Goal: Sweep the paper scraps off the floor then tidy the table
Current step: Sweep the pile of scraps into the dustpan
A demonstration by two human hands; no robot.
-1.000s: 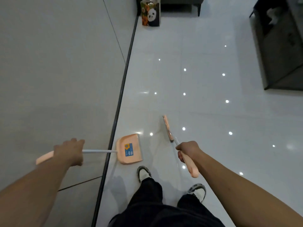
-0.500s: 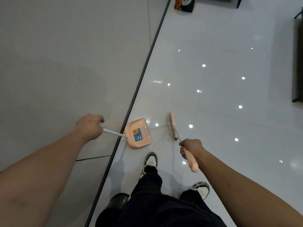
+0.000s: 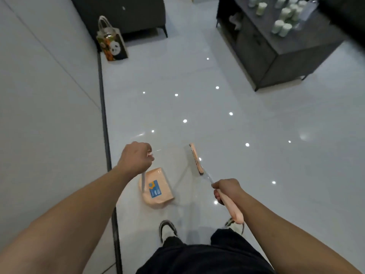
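Floor (image 3: pixel 246 123): pale glossy tile, dotted with reflected ceiling lights. Bounded on the left by a dark baseboard strip (image 3: pixel 103 115) at the foot of a grey wall (image 3: pixel 45 95). A wide open stretch runs forward between the wall and the dark table (image 3: pixel 280 56) at upper right; a second dark cabinet (image 3: pixel 126 14) stands at the top, raised on thin legs. No paper scraps can be made out on the visible floor.

Table: dark, with a lower shelf; pale cylindrical cups (image 3: pixel 280 26) clustered on its top, blurred.

Bag (image 3: pixel 112 43): gift bag with handles, standing on the floor against the wall beside the cabinet. Panda picture on its face; no legible writing.

Dustpan (image 3: pixel 158 192): peach plastic, on a thin white shaft, held just above or on the floor close to the baseboard. Blue label with an orange mark on the pan; text too small to read.

Broom (image 3: pixel 195 161): peach head with pale bristles, tilted, just right of the dustpan and apart from it; peach handle end juts back past the hand.

Left hand (image 3: pixel 136 159): arm reaching forward, knuckles up, grip curled tight round the dustpan shaft.

Right hand (image 3: pixel 227 189): arm extended from lower right, grip wrapped round the broom handle.

Shoes (image 3: pixel 167 230): two, light with dark trim, below dark trousers, just behind the dustpan.
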